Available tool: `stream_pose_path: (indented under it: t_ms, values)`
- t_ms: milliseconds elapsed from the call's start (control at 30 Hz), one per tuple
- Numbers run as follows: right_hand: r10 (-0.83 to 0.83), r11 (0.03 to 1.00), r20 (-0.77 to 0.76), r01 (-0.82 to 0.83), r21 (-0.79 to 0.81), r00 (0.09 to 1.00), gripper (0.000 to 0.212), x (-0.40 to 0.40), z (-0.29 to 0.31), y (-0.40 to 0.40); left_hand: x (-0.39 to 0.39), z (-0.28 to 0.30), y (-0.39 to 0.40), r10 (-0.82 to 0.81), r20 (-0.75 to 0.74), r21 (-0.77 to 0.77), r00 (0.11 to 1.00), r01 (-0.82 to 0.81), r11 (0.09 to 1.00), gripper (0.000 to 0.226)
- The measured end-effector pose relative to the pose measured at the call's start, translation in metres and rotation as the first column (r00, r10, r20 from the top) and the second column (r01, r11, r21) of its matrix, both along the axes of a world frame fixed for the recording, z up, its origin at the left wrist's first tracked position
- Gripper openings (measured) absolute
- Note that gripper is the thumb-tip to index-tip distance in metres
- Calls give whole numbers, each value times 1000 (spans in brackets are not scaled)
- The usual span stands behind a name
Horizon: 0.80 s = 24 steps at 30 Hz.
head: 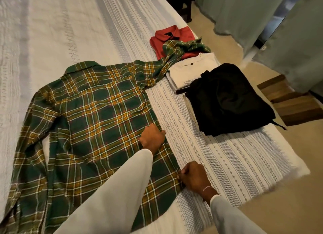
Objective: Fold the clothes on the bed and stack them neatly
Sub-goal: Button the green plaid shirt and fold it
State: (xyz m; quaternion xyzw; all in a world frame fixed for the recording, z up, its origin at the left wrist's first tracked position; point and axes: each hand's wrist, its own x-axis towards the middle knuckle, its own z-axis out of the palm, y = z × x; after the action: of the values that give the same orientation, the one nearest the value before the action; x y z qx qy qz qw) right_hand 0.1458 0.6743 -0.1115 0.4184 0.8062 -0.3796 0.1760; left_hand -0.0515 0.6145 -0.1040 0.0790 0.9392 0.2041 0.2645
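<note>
White woven bedspread (227,164) covers the bed, with pale green curtains (244,15) hanging beyond its far corner. One green-and-yellow plaid shirt (97,122) lies spread flat on it, one sleeve trailing over the folded items. Three folded garments sit in a row along the bed's right edge: one black garment (229,101) nearest, one white top (192,69) on its own small stack, one red polo (167,40) farthest. Two hands work the shirt's right edge: the left hand (152,137) grips it with curled fingers, the right hand (194,177) pinches the hem corner.
</note>
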Motion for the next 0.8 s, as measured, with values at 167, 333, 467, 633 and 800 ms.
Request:
stream_pose_path:
  t_ms: [167,333,467,633,800]
  values:
    - [22,989,-40,-28,-142,999,11,7,10,10,3,-3,8,128,87,95,988,-136,986,31]
    - [-164,958,-93,136,-254,982,35,15,22,14,4,-9,11,168,113,91,979,-178,980,31]
    - [-165,974,-79,150,-167,983,33,26,19,20,8,-8,16,156,109,79,982,-165,983,32]
    - [-96,995,9,96,-17,995,35,33,7,21,16,-7,15,80,81,110,994,-88,990,35]
    - [116,975,117,-135,175,986,41,16,10,16,3,-3,-5,-82,80,145,993,70,987,37]
